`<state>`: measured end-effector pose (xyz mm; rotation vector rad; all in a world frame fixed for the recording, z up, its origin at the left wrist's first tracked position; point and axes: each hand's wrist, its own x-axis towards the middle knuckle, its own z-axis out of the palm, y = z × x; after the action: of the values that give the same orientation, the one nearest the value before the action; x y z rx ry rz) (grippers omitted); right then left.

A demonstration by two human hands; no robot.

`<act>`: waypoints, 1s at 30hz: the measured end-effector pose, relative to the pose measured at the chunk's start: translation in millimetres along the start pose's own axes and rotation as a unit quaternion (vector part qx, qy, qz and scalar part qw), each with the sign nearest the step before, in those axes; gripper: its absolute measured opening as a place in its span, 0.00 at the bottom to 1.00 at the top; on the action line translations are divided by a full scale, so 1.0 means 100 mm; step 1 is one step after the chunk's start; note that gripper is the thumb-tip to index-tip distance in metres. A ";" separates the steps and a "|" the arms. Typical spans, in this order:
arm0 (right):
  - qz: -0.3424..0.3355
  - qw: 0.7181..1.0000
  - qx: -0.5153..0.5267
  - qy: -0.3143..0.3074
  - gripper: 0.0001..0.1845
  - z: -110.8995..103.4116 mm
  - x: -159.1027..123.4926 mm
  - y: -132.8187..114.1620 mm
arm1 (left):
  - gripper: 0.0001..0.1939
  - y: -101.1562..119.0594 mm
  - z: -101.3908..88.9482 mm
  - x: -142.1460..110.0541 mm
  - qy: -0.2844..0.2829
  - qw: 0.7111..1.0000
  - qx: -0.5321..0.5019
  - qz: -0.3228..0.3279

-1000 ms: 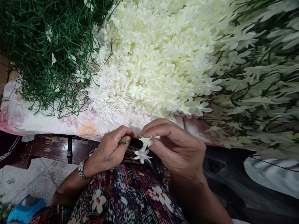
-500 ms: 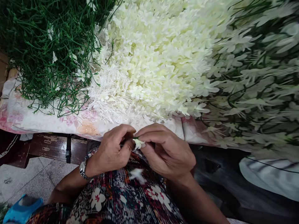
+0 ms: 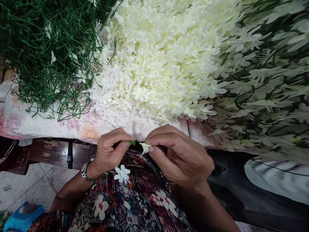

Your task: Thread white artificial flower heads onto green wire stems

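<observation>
My left hand (image 3: 109,151) pinches a short green stem (image 3: 132,142) between thumb and forefinger, a watch on its wrist. My right hand (image 3: 180,151) faces it, fingers closed on a small white flower (image 3: 145,148) whose petals stick out below the fingertips. The stem tip and the flower sit a few centimetres apart above my lap. A second white flower (image 3: 122,174) lies loose on my patterned dress, just under the left hand.
A big heap of cream flower heads (image 3: 164,54) covers a floral cloth (image 3: 29,122) on the bench. Green stems (image 3: 45,48) are piled at the left, finished white sprays (image 3: 265,80) at the right. A blue object (image 3: 21,217) lies on the tiled floor.
A white flower dropped from between my hands onto my lap. My hands came together, then drew slightly apart, the left still on the green stem, the right on a flower.
</observation>
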<state>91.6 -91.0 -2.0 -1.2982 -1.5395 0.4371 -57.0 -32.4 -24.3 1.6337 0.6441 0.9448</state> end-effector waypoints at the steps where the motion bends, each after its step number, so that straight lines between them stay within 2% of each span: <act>1: -0.005 1.000 -0.007 -0.010 0.11 -0.01 0.01 -0.01 | 0.06 -0.01 -0.01 0.00 -0.005 1.000 -0.001 0.008; 6: -0.035 0.996 -0.039 -0.073 0.09 -0.04 0.04 -0.04 | 0.07 -0.04 -0.03 -0.03 -0.017 0.999 0.016 0.028; 9: -0.046 0.993 -0.058 -0.088 0.09 -0.04 0.04 -0.04 | 0.07 -0.04 -0.04 -0.04 -0.019 0.999 0.031 0.037; 21: -0.050 0.988 -0.110 -0.096 0.07 -0.01 -0.03 -0.04 | 0.06 -0.02 -0.01 -0.05 -0.010 0.975 0.202 0.089; 30: -0.010 0.993 -0.085 -0.083 0.09 0.02 -0.05 0.00 | 0.05 -0.07 -0.02 -0.05 -0.023 0.978 0.186 0.087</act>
<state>89.5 -95.0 -5.6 -1.4045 -1.7588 0.4174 -60.8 -34.0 -31.8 2.0655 0.6824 0.9474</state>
